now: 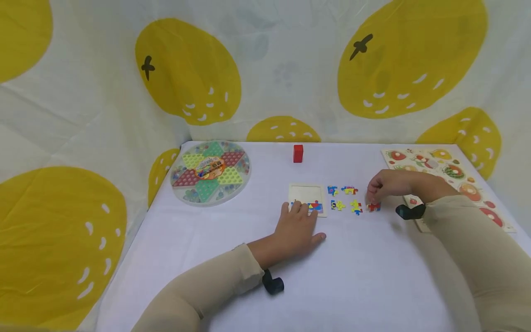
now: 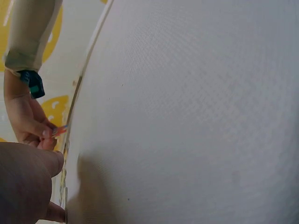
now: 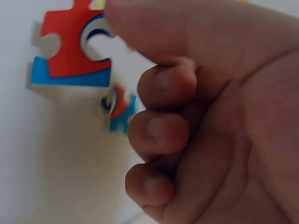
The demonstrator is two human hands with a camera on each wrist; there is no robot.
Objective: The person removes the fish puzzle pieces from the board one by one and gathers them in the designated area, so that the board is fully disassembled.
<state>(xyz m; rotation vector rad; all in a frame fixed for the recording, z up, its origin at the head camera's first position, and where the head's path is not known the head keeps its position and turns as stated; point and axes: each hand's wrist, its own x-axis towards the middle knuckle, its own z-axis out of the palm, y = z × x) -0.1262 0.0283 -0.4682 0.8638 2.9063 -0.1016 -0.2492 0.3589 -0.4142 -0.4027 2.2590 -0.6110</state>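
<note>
My right hand (image 1: pixel 386 184) pinches a red and blue jigsaw piece (image 3: pixel 70 46) between thumb and finger, right of the loose pieces. The left wrist view also shows this piece (image 2: pixel 60 131) jutting from the fingertips. The other fingers of that hand are curled in. My left hand (image 1: pixel 299 228) lies with spread fingers over the near edge of a small wooden puzzle tray (image 1: pixel 305 191). Blue, red and yellow pieces (image 1: pixel 316 206) fill the tray's near side, partly hidden by those fingers. Several loose jigsaw pieces (image 1: pixel 350 190) lie between the tray and my right hand.
A red block (image 1: pixel 297 153) stands toward the table's back edge. At the back left is a round Chinese checkers board (image 1: pixel 232 193) with marbles round its star. A wooden fruit-picture board (image 1: pixel 439 161) lies at the right, partly under my right forearm. Patterned cloth (image 1: pixel 290 92) hangs behind the table.
</note>
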